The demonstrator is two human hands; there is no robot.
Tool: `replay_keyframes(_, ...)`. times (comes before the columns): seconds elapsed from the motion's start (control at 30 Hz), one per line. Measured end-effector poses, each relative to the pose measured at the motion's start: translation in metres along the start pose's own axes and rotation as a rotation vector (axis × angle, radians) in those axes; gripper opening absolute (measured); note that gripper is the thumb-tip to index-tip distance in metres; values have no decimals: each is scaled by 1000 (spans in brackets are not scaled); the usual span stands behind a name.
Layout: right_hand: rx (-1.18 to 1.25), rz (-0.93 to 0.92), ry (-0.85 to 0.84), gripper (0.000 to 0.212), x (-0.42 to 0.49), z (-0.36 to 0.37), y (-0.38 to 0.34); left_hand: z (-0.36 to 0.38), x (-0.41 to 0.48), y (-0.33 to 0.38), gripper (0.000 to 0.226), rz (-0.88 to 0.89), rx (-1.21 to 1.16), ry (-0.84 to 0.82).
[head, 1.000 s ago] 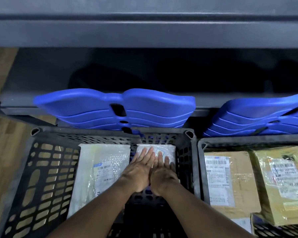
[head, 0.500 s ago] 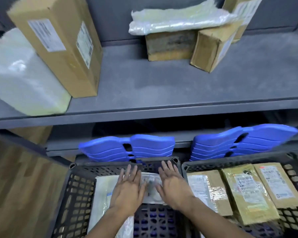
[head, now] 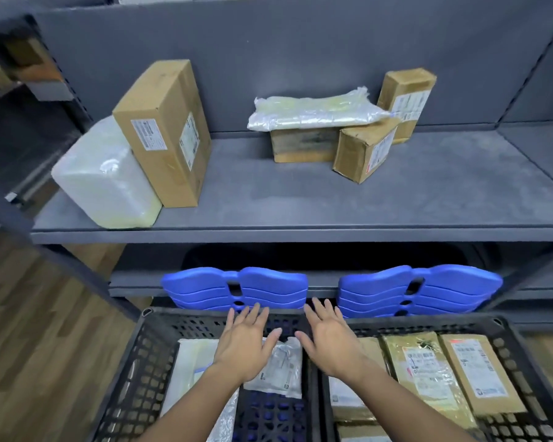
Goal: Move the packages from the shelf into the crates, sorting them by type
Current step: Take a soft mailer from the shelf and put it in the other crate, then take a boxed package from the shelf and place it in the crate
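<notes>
— On the shelf (head: 300, 199), as it is seen from the head view, how much is left to be moved?

— Six packages are counted there. A white wrapped bundle (head: 106, 180) is set at the left end, touching a tall cardboard box (head: 166, 132) stood beside it. Toward the right, a plastic-wrapped packet (head: 313, 113) is laid across a flat box (head: 304, 145). A small tilted box (head: 364, 148) is leaned against these, and an upright box (head: 406, 97) is stood at the back wall.

— And what has been sorted?

— Soft packets are found in the left crate (head: 147, 346): a large pale mailer (head: 189, 368) with a small white pouch (head: 281, 368) just beside it. Several labelled cardboard boxes (head: 428, 368) are laid flat in the right crate (head: 517, 346), some partly hidden by a forearm. Sorting is judged to be soft wrapping against cardboard.

— Is anything being held?

— Nothing is gripped. The left hand (head: 245, 344) and the right hand (head: 329, 341) are held apart, palms down, fingers straight and spread, over the far end of the crates. The pouch is partly covered by the left hand. Whether it is touched cannot be told.

— So how far along is it?

— Somewhere near the middle, it is judged. Two soft packages and four boxes remain to be fetched down.
</notes>
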State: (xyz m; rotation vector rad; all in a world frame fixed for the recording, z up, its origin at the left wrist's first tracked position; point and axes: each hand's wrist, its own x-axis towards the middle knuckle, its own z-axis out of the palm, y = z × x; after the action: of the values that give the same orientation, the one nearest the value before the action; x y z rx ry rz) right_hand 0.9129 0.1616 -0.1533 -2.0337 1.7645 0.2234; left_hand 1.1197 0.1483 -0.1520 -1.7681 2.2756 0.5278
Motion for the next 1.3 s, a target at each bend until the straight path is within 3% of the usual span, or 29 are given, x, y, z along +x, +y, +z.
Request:
replay_keyframes(0.07, 7, -7, 35, 75, -2, -7, 9, -6, -1, 8, 115, -20, 21, -5)
replay_keyframes(0.17, 35, -26, 86, 70, -7, -22, 26, -16, 2, 20, 109, -32, 45, -24)
replay_keyframes(0.23, 113, -47, 151, 66, -9, -36, 37, -29, 4, 29, 90, -17, 36, 16)
replay_keyframes(0.3, 238, -58, 315, 59, -7, -54, 49, -50, 13, 39, 68, 12, 1, 185)
replay_keyframes(0.43, 519, -31, 751, 27, 14, -116, 76, -112, 51, 72, 51, 53, -280, 530)
replay_keyframes(0.57, 855, 100, 950, 26, 50, -195, 108, -176, 111, 122, 29, 58, -628, 607)
replay_keyframes(0.63, 985, 180, 954, 42, 73, -225, 128, -201, 140, 148, 41, 36, -800, 523)
replay_keyframes(0.77, 1087, 222, 804, 66, 113, -260, 155, -226, 186, 184, 70, 52, -1106, 340)
replay_keyframes(0.87, 1106, 182, 710, 71, 134, -276, 168, -225, 223, 189, 134, 91, -1142, 295)
replay_keyframes(0.93, 1163, 105, 647, 68, 143, -282, 173, -221, 237, 186, 153, 89, -1134, 300)
replay_keyframes(1.0, 1228, 44, 616, 50, 150, -285, 181, -219, 240, 186, 136, 122, -1157, 338)
replay_keyframes(1.07, 1234, 8, 626, 34, 153, -286, 184, -212, 241, 188, 102, 175, -1212, 409)
replay_keyframes(1.13, 1244, -10, 653, 36, 156, -281, 188, -208, 240, 190, 84, 185, -1265, 468)
replay_keyframes(1.23, 1243, 54, 731, 50, 154, -272, 192, -208, 238, 188, 75, 169, -1346, 457)
replay_keyframes(1.3, 1259, 83, 789, 38, 147, -268, 193, -211, 234, 185, 58, 147, -1458, 418)
